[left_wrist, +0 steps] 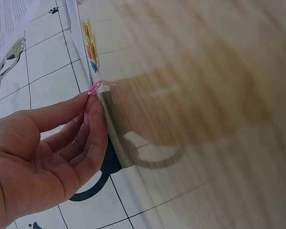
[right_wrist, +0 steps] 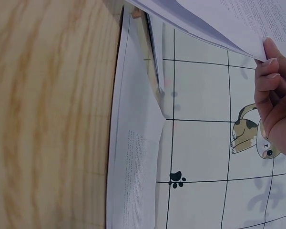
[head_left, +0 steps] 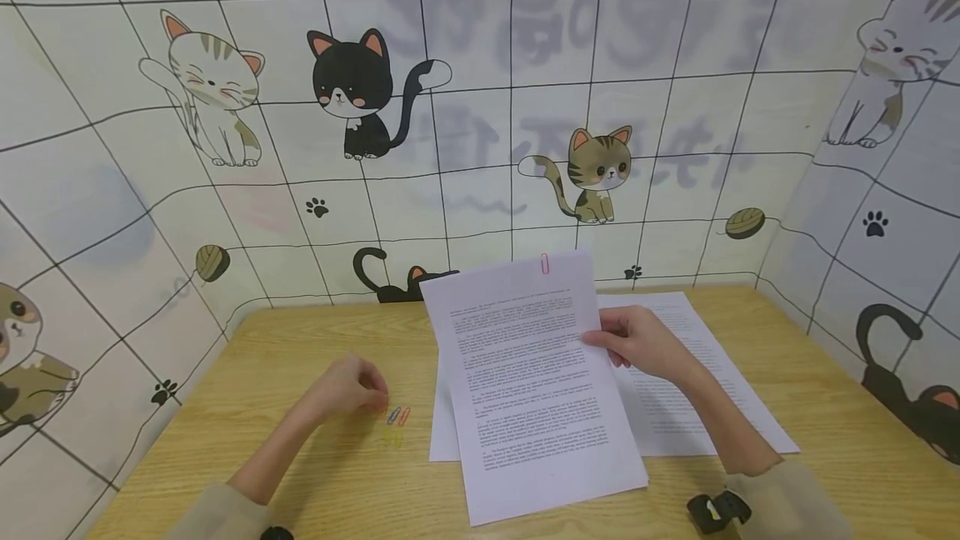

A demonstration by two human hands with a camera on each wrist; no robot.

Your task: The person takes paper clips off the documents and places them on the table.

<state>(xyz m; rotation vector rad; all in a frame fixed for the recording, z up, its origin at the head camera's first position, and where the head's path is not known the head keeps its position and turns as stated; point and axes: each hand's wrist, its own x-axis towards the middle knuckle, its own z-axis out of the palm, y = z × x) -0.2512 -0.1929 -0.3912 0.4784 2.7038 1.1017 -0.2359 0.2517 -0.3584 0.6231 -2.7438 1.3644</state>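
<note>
My right hand (head_left: 637, 340) grips a small stack of printed sheets (head_left: 532, 390) by its right edge, thumb in front, and tilts it up off the table. A pink paper clip (head_left: 545, 263) sits on the top edge of that stack. In the right wrist view the hand (right_wrist: 279, 105) pinches the sheets' edge between thumb and fingers. Low over the table on the left, my left hand (head_left: 348, 386) pinches another pink paper clip (left_wrist: 94, 88) between thumb and fingertips. Beside it lie a blue paper clip (head_left: 393, 416), a red paper clip (head_left: 405, 416) and yellow paper clips (head_left: 397, 438).
More printed sheets (head_left: 675, 373) lie flat on the wooden table (head_left: 300, 332), behind and right of the raised stack. A white cloth wall (head_left: 480, 190) printed with cats and grid lines surrounds the table's back and sides.
</note>
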